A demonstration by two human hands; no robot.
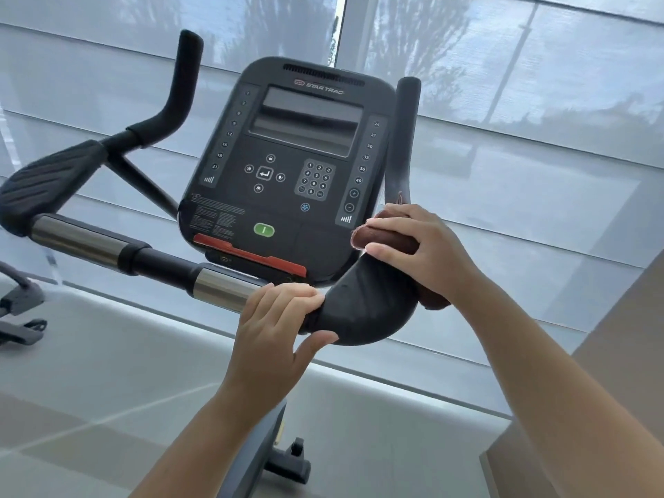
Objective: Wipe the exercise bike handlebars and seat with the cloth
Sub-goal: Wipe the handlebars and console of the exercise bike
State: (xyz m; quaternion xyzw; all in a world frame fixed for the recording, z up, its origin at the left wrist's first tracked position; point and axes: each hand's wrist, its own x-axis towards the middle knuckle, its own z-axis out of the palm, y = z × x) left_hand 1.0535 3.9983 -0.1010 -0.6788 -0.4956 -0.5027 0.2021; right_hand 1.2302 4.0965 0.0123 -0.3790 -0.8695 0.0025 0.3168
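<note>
Sheer grey blinds point(539, 84) cover tall windows point(340, 30) beyond the hands point(273, 336), daylight glowing through. Pale floor point(90, 389) lies below them.

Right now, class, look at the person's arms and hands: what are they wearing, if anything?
The left forearm and right forearm are bare, with no sleeve in view. The left hand and right hand wear no gloves, rings, watch or bands. The nails that show look short and unpainted.

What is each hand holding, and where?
The right hand grips the brown cloth bunched over the handlebar below its right upright. The left hand grips the handlebar beside the chrome section.
</note>
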